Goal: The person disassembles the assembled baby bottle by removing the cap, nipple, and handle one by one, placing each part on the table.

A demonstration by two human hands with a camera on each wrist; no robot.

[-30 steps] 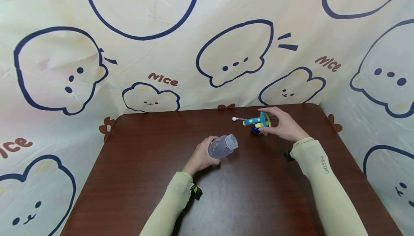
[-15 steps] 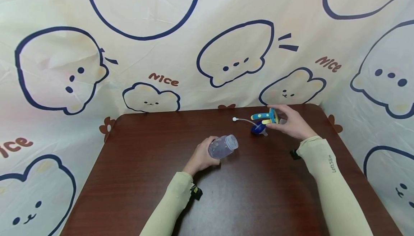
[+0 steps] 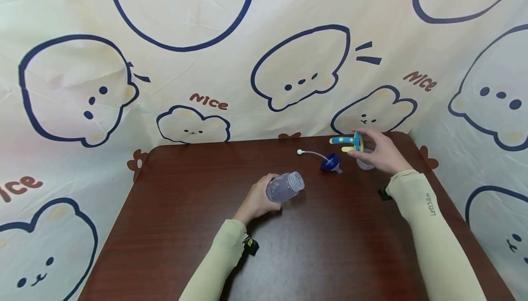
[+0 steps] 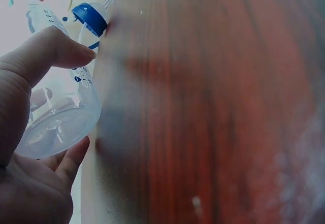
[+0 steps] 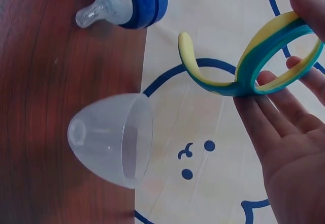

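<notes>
My left hand [image 3: 256, 200] grips a clear plastic bottle [image 3: 285, 186] that lies on its side on the brown table [image 3: 321, 246], mouth pointing right. In the left wrist view the thumb [image 4: 48, 51] lies over the bottle [image 4: 53, 107]. My right hand [image 3: 373, 150] pinches a teal and yellow handle ring [image 3: 349, 141] and holds it above the table's far right. The right wrist view shows the ring [image 5: 264, 64] between thumb and fingers. A blue collar with a nipple [image 3: 330, 163] and a thin white straw lies on the table left of that hand.
A clear dome cap [image 3: 365, 162] sits on the table under my right hand, also the cap [image 5: 112, 138] in the right wrist view beside the blue collar [image 5: 129, 0]. A bear-print cloth [image 3: 198, 62] hangs behind and around the table.
My right hand lifted the handle ring off the blue collar and moved it up and to the right. The collar with nipple and straw stayed on the table. My left hand kept still.
</notes>
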